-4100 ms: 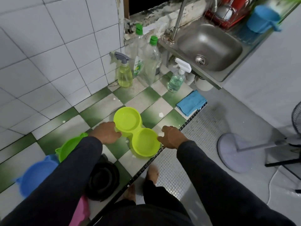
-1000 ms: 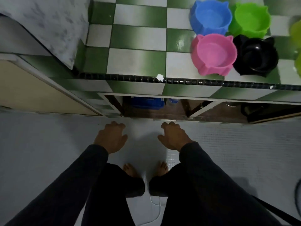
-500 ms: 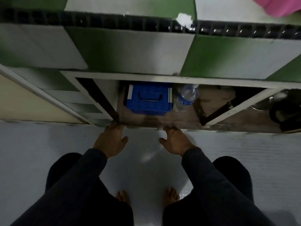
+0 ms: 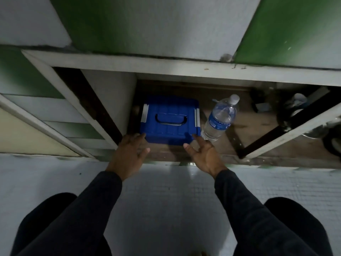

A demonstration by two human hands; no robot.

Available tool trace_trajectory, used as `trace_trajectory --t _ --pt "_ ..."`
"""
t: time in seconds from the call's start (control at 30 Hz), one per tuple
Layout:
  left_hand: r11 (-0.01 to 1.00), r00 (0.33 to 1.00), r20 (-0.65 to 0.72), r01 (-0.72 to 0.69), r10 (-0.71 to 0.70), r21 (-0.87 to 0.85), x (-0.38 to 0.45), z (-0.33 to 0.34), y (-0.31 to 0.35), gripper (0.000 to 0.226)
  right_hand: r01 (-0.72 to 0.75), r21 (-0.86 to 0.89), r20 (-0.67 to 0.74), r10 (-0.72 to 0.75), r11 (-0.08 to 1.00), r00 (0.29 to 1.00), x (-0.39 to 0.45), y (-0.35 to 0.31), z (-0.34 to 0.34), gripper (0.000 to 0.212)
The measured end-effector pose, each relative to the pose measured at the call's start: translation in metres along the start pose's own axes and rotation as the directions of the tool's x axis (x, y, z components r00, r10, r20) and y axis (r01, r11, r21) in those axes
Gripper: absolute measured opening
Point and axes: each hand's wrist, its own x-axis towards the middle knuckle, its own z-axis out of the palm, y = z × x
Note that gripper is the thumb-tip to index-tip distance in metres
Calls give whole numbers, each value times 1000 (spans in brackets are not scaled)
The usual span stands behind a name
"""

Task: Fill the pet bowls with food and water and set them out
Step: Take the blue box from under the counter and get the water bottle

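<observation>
Left hand (image 4: 129, 152) and right hand (image 4: 203, 154), fingers spread and holding nothing, reach the blue lidded box (image 4: 169, 124) in the under-counter cupboard beside the water bottle (image 4: 219, 120); no bowls visible; filling evidently remains.

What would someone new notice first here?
A bright blue box with a lid handle sits in the open cabinet under the counter, both hands, left hand and right hand, reaching to its front corners. A clear water bottle stands just right of it.
</observation>
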Motion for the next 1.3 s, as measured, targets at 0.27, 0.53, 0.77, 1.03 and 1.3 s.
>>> trace_trajectory --t 0.27,0.53,0.77,1.03,1.3 --pt "994 1000 -15 -5 3 -107 58 23 -16 62 21 44 -66 -18 999 998 56 0 -1 78" --pt "970 998 -44 35 -47 -241 115 39 -32 67 58 42 -85 -55 997 995 108 6 -7 75" --pt "954 995 -96 -10 -19 -299 154 46 -39 66 76 -9 -125 -77 997 989 140 4 -1 73" --pt "960 993 -113 -53 22 -274 178 55 -40 76 20 -318 -160 -74 948 984 165 3 4 78" --pt "957 996 -85 -46 22 -286 197 55 -43 82 30 -312 -149 -79 950 986 176 4 3 76"
